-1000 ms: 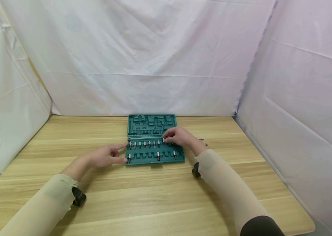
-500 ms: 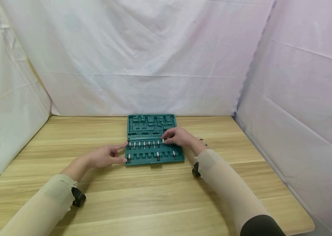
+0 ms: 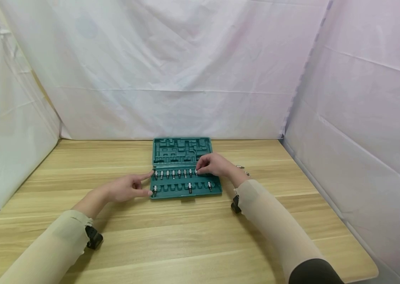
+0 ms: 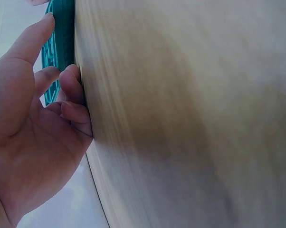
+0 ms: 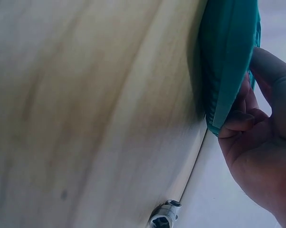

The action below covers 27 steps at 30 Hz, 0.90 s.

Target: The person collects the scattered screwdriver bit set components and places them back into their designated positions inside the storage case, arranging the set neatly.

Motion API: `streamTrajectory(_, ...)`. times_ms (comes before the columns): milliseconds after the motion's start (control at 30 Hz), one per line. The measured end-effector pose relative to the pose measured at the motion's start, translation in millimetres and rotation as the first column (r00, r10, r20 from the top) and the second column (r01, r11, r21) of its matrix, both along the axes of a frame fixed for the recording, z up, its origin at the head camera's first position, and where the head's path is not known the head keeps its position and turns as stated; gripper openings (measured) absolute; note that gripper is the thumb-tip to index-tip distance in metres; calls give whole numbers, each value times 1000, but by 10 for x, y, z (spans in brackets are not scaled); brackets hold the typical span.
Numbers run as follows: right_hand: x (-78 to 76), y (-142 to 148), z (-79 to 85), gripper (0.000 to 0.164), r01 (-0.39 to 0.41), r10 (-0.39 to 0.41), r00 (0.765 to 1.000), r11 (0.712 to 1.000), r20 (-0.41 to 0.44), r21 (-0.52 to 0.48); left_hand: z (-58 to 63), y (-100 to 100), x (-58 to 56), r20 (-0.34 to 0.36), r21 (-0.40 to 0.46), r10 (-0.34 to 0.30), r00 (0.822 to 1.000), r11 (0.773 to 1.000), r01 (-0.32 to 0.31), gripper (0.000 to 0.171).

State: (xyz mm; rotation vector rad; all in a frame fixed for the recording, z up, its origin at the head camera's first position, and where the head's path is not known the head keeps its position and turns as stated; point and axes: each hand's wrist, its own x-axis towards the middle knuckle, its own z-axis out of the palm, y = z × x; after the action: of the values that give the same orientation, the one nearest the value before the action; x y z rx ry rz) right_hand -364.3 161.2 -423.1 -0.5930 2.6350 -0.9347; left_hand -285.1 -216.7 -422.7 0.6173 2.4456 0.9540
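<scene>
Head: the green socket case [image 3: 200,181] lies open toward the worktop's [image 3: 185,236] back edge; the left hand [image 3: 123,188], thumb and forefinger spread, touches its left edge; the right hand [image 3: 215,163] pinches a bit socket [image 3: 196,172] at its upper row. Left wrist: thumb meets case. Right wrist: pinched socket hidden; a skewed push might pop it loose.

Wooden table [image 3: 171,244] — white cloth [image 3: 171,71] behind
</scene>
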Motion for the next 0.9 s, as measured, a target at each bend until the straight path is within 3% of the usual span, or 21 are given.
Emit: streamTrajectory(900,31,-14,28,6,11,-10,999,999,-31,44,26,8,18,-11,2,-3,1000,1000,3,90)
